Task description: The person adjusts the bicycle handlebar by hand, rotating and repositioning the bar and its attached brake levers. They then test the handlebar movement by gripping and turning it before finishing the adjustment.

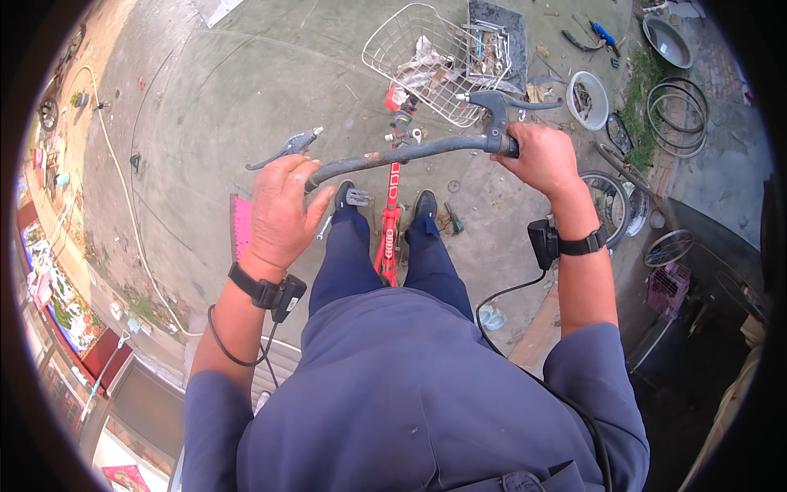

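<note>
Between my legs stands a red bicycle frame (388,240), with a worn dark handlebar (399,154) across its front. My right hand (544,154) is closed round the bar's right end, just behind a brake lever (499,104). At the left end, my left hand (280,206) rests on the bar's tip with its thumb apart; how firmly it grips there is hidden. Another brake lever (292,147) shows just beyond that hand. A white wire basket (399,37) lies past the handlebar, tilted, with crumpled material inside.
An open tray of wrenches and tools (489,49) lies beside the basket. To the right are a white basin (587,101), a grey basin (667,43), loose bicycle rims (676,117) and a wheel (605,203). A spanner (324,227) lies near my left foot. A hose (123,184) runs along the left.
</note>
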A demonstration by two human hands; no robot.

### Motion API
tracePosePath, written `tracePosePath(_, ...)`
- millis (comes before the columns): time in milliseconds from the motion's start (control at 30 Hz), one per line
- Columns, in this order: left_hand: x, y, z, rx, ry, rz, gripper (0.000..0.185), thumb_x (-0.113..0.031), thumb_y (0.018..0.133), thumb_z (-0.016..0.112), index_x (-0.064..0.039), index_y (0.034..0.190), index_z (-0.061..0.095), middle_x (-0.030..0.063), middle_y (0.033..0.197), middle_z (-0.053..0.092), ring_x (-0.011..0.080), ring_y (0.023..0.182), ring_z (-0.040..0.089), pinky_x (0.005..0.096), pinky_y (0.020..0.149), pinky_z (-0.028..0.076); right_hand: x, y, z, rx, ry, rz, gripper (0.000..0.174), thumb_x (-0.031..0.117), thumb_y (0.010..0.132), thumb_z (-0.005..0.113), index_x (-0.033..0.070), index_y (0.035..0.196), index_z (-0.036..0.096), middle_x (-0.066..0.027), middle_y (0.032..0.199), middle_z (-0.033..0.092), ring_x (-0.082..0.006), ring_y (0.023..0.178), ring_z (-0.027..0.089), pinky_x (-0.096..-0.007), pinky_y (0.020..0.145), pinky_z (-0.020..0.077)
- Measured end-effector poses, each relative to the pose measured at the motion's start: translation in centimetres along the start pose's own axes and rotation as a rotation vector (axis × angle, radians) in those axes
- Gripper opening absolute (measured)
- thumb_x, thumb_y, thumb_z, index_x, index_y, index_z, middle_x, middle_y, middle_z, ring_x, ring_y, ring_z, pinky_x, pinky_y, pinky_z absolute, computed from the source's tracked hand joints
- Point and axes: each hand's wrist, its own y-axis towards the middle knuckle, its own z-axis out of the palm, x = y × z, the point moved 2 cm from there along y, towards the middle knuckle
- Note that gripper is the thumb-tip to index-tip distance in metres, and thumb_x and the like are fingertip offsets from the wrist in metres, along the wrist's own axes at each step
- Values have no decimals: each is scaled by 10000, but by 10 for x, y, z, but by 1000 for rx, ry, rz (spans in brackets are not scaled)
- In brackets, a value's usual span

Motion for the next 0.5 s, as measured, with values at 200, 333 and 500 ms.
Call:
tracePosePath(200, 34, -52, 6, 200, 145, -328, 497, -245, 841, 827, -43, 1234, 600, 148, 1144, 634, 371, 1076, 610, 478, 901, 499, -5, 0, 4, -9, -96, 43, 256, 345, 798, 777, 118, 867, 683, -95, 836, 724, -334, 794, 712, -455, 689, 566)
tracePosePath(333, 54, -52, 28, 354, 125, -466, 331, -246, 867, 796, -51, 1048, 599, 168, 1039, 662, 406, 987, 656, 517, 824, 521, -5, 2, 5, 27, -108, 67, 227, 341, 818, 740, 130, 891, 695, -92, 852, 731, -335, 812, 716, -465, 712, 572)
tracePosePath(500, 62, -47, 29, 337, 142, -478, 235, -183, 876, 749, -64, 1007, 594, 178, 968, 663, 427, 884, 658, 524, 724, 517, -2, 1, 6, 50, -128, 112, 206, 344, 832, 725, 158, 918, 705, -87, 876, 745, -331, 830, 723, -466, 734, 580)
